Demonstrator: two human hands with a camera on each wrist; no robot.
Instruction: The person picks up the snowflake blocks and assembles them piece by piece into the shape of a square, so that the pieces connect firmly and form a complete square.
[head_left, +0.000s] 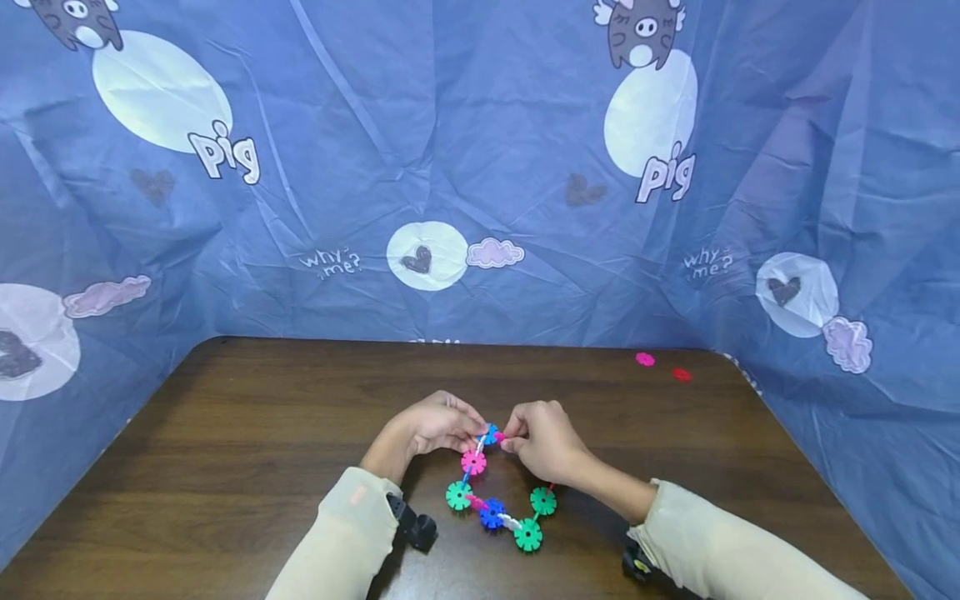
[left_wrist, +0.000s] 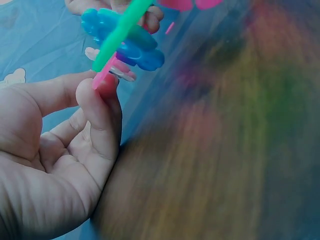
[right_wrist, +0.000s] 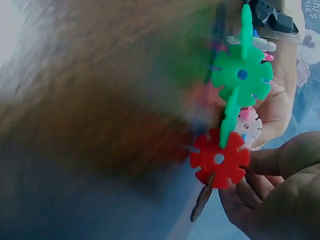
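A chain of notched, flower-shaped interlocking plastic discs (head_left: 492, 513) in green, blue, pink, white and red curves in a loop between the hands. My left hand (head_left: 438, 425) pinches its upper left end beside a light blue disc (head_left: 491, 434). From the other side my right hand (head_left: 547, 437) pinches at a pink piece joined to that blue disc. In the left wrist view the left thumb and finger (left_wrist: 92, 115) meet at a pink edge below a green disc (left_wrist: 122, 35). A red disc (right_wrist: 219, 159) and a green disc (right_wrist: 242, 75) partly hide the right fingertips in the right wrist view.
A loose pink disc (head_left: 645, 359) and a red disc (head_left: 682, 375) lie at the far right of the brown wooden table (head_left: 285, 400). A blue patterned cloth (head_left: 480, 167) hangs behind and beside it. Black camera mounts (head_left: 416, 525) sit on both wrists.
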